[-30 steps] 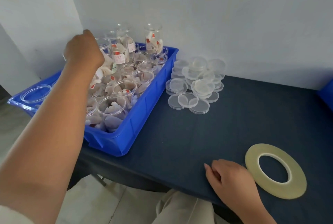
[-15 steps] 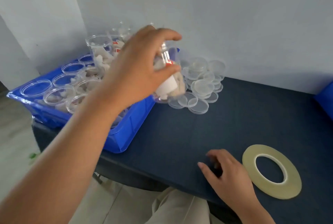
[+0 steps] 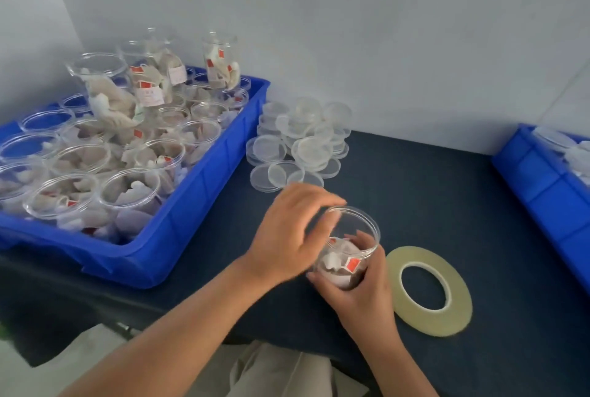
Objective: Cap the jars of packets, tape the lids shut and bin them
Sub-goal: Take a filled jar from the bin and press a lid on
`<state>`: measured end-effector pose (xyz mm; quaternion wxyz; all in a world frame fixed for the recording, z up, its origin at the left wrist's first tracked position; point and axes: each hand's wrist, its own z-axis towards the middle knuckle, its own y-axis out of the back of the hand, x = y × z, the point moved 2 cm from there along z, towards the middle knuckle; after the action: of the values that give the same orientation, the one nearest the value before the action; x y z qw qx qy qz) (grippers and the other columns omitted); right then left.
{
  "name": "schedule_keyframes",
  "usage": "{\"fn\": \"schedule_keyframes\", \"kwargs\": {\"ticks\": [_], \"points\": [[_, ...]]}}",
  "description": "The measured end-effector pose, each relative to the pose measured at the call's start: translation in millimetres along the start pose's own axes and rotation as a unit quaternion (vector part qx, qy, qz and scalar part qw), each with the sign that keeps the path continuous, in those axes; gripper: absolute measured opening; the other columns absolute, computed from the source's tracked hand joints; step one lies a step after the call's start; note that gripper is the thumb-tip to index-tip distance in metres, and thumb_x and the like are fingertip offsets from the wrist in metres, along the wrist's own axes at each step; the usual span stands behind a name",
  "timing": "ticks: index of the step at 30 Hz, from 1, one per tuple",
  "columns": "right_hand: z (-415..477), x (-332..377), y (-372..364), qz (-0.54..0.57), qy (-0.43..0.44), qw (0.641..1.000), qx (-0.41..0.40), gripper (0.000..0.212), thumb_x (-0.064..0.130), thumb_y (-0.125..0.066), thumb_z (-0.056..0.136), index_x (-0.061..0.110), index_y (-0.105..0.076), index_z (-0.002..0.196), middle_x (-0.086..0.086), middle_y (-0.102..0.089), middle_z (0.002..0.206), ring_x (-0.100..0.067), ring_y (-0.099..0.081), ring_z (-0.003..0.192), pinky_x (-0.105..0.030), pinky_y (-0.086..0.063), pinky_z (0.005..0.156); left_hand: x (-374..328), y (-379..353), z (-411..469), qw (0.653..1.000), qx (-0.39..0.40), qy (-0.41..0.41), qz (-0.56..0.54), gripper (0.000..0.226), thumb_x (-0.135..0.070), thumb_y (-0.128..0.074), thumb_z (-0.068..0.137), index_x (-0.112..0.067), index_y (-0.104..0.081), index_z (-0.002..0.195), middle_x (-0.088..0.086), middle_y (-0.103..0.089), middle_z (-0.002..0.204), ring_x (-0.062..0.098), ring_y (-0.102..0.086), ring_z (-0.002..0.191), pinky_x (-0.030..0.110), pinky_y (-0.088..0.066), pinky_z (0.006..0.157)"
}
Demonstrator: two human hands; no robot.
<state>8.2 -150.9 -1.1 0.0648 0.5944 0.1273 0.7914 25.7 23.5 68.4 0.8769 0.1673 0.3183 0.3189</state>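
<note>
Dark counter (image 3: 447,205): left hand (image 3: 287,237) and right hand (image 3: 360,294) grip an uncapped jar (image 3: 357,237); capping likely needs a lid from the lid pile (image 3: 300,144) at twelve o'clock.

Holds the clear jar (image 3: 354,225) in both hands. Arches the left hand (image 3: 287,233) over its rim, fingers curled onto it, bare forearm slanting in from lower left. Wraps the right hand (image 3: 364,294) round the near wall, forearm coming up from below.
</note>
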Motion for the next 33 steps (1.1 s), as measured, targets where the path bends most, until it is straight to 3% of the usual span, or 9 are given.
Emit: {"fn": "schedule_keyframes", "kwargs": {"ticks": [3, 7, 13, 17, 21, 23, 26, 29, 33], "points": [[-0.9, -2.5, -1.4, -0.026, -0.02, 0.999, 0.01, 0.093, 0.059, -0.096, 0.059, 0.045, -0.045, 0.136, 0.023, -0.06, 0.128, -0.004, -0.064, 0.119, -0.025, -0.055, 0.095, 62.9, -5.5, 24.6, 0.97, 0.016, 0.227, 0.086, 0.031, -0.038, -0.067, 0.101, -0.02, -0.068, 0.126, -0.009, -0.067, 0.123, 0.011, -0.061, 0.118, 0.032, -0.05, 0.104], [-1.2, -0.8, -4.1, -0.058, -0.015, 0.998, 0.034, 0.089, 0.062, -0.094, 0.06, 0.059, -0.04, 0.131, 0.027, -0.06, 0.13, 0.0, -0.062, 0.119, -0.017, -0.052, 0.095, 129.5, -22.7, 44.9, 0.901, 0.151, 0.347, 0.213, 0.079, -0.063, -0.071, 0.091, -0.013, -0.051, 0.149, 0.015, -0.054, 0.146, 0.04, -0.05, 0.136, 0.051, -0.046, 0.11], [2.8, 3.4, -3.9, -0.046, -0.013, 0.999, 0.022, 0.089, 0.063, -0.094, 0.061, 0.065, -0.036, 0.13, 0.031, -0.057, 0.132, 0.003, -0.061, 0.121, -0.009, -0.049, 0.092, 157.4, -35.9, 48.4, 0.892, 0.106, 0.356, 0.258, 0.084, -0.068, -0.077, 0.083, -0.01, -0.053, 0.139, 0.016, -0.064, 0.134, 0.039, -0.064, 0.121, 0.051, -0.055, 0.095], [3.3, 2.3, -3.4, -0.048, -0.009, 0.999, 0.021, 0.091, 0.062, -0.094, 0.062, 0.067, -0.035, 0.131, 0.034, -0.055, 0.134, 0.005, -0.059, 0.123, -0.009, -0.048, 0.094, 144.6, -31.6, 42.6, 0.921, 0.041, 0.353, 0.161, 0.099, -0.036, -0.097, 0.073, -0.012, -0.041, 0.151, 0.019, -0.041, 0.15, 0.038, -0.058, 0.124, 0.043, -0.051, 0.1], [2.9, 2.8, -3.2, -0.052, -0.007, 0.998, 0.025, 0.091, 0.063, -0.093, 0.063, 0.07, -0.032, 0.129, 0.036, -0.053, 0.134, 0.005, -0.059, 0.124, -0.007, -0.046, 0.094, 114.0, -13.1, 19.2, 0.905, -0.021, 0.424, -0.005, 0.114, -0.031, -0.101, 0.064, -0.024, -0.037, 0.158, -0.001, -0.042, 0.146, 0.004, -0.07, 0.101, 0.018, -0.051, 0.082], [2.1, 3.7, -3.7, -0.055, -0.004, 0.998, 0.028, 0.09, 0.063, -0.093, 0.062, 0.07, -0.032, 0.129, 0.035, -0.054, 0.133, 0.004, -0.06, 0.122, -0.007, -0.046, 0.093, 92.3, -1.1, -1.9, 0.875, -0.056, 0.47, -0.103, 0.113, -0.032, -0.101, 0.063, -0.033, -0.038, 0.157, -0.017, -0.059, 0.131, -0.005, -0.072, 0.093, 0.018, -0.05, 0.074], [-0.3, 5.9, -4.4, -0.057, 0.005, 0.998, 0.037, 0.089, 0.062, -0.093, 0.062, 0.071, -0.033, 0.128, 0.036, -0.055, 0.133, 0.003, -0.061, 0.12, -0.006, -0.046, 0.091, 62.7, 16.4, -30.5, 0.84, -0.075, 0.505, -0.185, 0.103, -0.027, -0.098, 0.068, -0.04, -0.042, 0.153, -0.023, -0.076, 0.107, 0.003, -0.071, 0.107, 0.034, -0.057, 0.088], [-2.0, 7.2, -4.8, -0.062, 0.012, 0.996, 0.06, 0.091, 0.064, -0.093, 0.062, 0.07, -0.033, 0.131, 0.037, -0.054, 0.133, 0.004, -0.062, 0.12, -0.009, -0.05, 0.093, 32.9, 25.2, -37.0, 0.87, -0.029, 0.447, -0.207, 0.054, -0.024, -0.087, 0.084, -0.048, -0.066, 0.127, -0.014, -0.079, 0.11, 0.009, -0.073, 0.111, 0.048, -0.058, 0.099], [-3.7, 8.1, -4.6, -0.068, 0.013, 0.995, 0.068, 0.093, 0.066, -0.092, 0.062, 0.067, -0.032, 0.133, 0.038, -0.053, 0.133, 0.006, -0.06, 0.122, -0.01, -0.051, 0.093, 0.1, 34.7, -30.3, 0.916, 0.021, 0.351, -0.192, 0.027, -0.029, -0.069, 0.102, -0.048, -0.072, 0.121, -0.022, -0.073, 0.123, -0.001, -0.067, 0.118, 0.035, -0.055, 0.096]]}}
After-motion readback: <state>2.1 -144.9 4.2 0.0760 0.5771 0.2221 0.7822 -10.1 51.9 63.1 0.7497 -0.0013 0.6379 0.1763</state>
